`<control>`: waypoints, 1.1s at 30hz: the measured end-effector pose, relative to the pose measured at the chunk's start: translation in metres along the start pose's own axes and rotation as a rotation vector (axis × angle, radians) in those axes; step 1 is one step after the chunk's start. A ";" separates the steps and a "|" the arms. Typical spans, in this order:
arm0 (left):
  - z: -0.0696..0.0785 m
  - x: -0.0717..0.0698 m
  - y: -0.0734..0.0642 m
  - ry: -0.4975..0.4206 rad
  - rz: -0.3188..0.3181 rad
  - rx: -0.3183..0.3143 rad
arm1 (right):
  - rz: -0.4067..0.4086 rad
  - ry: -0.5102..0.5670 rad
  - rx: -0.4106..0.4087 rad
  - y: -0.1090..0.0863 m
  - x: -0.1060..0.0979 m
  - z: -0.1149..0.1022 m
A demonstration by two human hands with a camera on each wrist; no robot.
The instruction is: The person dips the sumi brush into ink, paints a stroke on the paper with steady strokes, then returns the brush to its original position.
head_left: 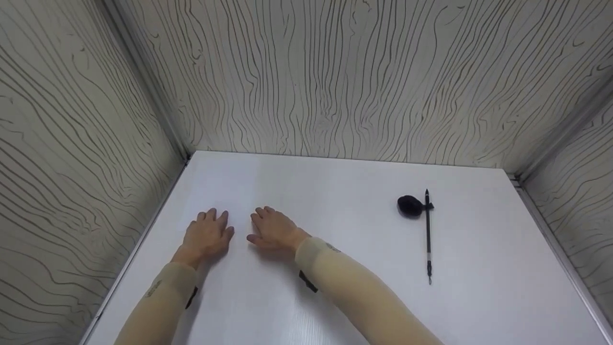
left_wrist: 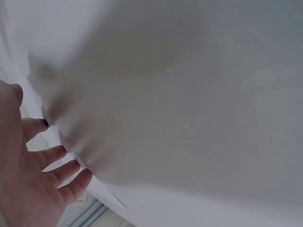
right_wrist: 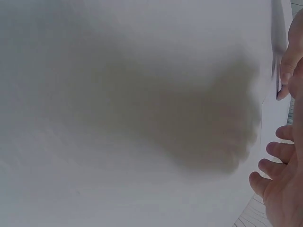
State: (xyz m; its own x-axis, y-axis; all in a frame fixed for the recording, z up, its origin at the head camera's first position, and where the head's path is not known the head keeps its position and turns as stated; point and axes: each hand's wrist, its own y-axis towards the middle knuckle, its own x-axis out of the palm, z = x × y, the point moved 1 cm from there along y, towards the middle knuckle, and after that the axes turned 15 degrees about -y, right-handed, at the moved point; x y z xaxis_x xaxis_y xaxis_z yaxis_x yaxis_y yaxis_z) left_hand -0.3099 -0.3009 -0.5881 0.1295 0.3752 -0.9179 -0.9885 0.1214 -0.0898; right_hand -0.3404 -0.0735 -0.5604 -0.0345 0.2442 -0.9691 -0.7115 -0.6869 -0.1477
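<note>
Sleeves (head_left: 359, 287) near, white sheet (head_left: 220, 187) on left of bench (head_left: 335, 201)

Left hand (head_left: 207, 235) and right hand (head_left: 275, 229) both have a relaxed grip, with fingers slightly apart. Left fingertips are at the sheet's near edge; right hand is just beside its right side, contact I cannot tell. Sheet lies close to the bench's left edge. Bench surface stretches wide from right hand to a brush (head_left: 428, 235) and round black object (head_left: 409, 206), toward the right edge.

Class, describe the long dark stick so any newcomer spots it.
On the white table, look right of the right hand. Beside a rounded black object lies the dark stick. Unlike that neighbour, it is long and thin, pointed at its far end, looped at the near.
</note>
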 end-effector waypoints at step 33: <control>0.034 0.013 -0.012 -0.049 -0.011 0.118 | -0.025 -0.195 -0.140 -0.013 0.026 -0.003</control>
State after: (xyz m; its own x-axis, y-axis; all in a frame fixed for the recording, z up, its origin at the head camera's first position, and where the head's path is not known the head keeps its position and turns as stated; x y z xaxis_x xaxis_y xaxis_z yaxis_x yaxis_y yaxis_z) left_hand -0.2942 -0.2665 -0.5858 0.1469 0.4177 -0.8966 -0.9714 0.2320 -0.0511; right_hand -0.3297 -0.0602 -0.5844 -0.1625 0.3807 -0.9103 -0.6101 -0.7639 -0.2105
